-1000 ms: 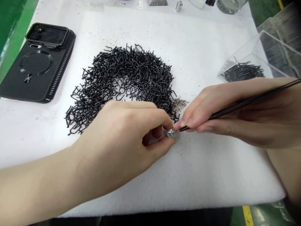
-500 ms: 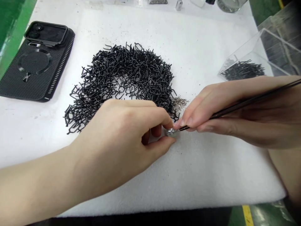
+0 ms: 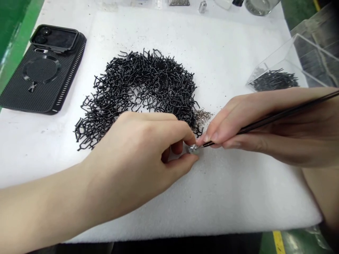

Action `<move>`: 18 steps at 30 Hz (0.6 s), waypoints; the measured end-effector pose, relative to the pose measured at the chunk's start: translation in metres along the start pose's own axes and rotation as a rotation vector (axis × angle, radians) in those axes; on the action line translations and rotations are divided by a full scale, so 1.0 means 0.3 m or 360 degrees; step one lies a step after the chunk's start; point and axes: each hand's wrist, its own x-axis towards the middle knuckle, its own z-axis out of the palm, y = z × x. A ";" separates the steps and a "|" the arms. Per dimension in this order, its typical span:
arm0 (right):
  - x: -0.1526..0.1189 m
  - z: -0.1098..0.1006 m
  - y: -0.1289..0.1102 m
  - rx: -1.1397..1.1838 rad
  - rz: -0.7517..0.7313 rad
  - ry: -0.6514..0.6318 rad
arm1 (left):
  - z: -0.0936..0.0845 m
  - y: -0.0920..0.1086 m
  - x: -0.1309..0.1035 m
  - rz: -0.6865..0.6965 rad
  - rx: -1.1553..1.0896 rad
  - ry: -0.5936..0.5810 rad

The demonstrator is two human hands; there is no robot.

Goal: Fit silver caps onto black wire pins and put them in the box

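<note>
Between thumb and forefinger, my left hand [image 3: 148, 148] pinches a small shiny metal piece [image 3: 192, 149] low on the white foam sheet [image 3: 225, 204]. Its exact kind is too small to make out. Black tweezers [image 3: 265, 121] lie in my right hand [image 3: 254, 127], their thin tips touching the metal piece from the right. Just behind my fingers sits a little heap of tiny metal bits [image 3: 202, 117]. A large pile of bent black pieces [image 3: 153, 77] spreads in an arch beyond my left hand, which hides part of it.
A phone in a black case [image 3: 42, 70] lies at the left. On the right, a clear plastic box [image 3: 293, 60] holds straight black pieces [image 3: 275, 79]. Along the far edge stand a glass jar [image 3: 261, 6], a small metal block [image 3: 202, 7] and a bag of small parts [image 3: 179, 2].
Both hands keep their grip, with the tweezer tips still at the metal piece. The whole view has shifted very slightly; nothing else has visibly moved.
</note>
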 end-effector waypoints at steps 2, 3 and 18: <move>0.000 0.002 0.001 -0.0021 0.0006 0.0012 | -0.002 0.004 0.003 0.0001 0.0011 0.0008; 0.000 0.004 0.002 -0.0027 0.0001 0.0006 | -0.003 0.005 0.002 -0.0032 0.0030 -0.0025; -0.001 0.015 0.003 0.0048 0.0055 0.0059 | 0.005 0.006 -0.005 -0.0029 0.0050 0.0057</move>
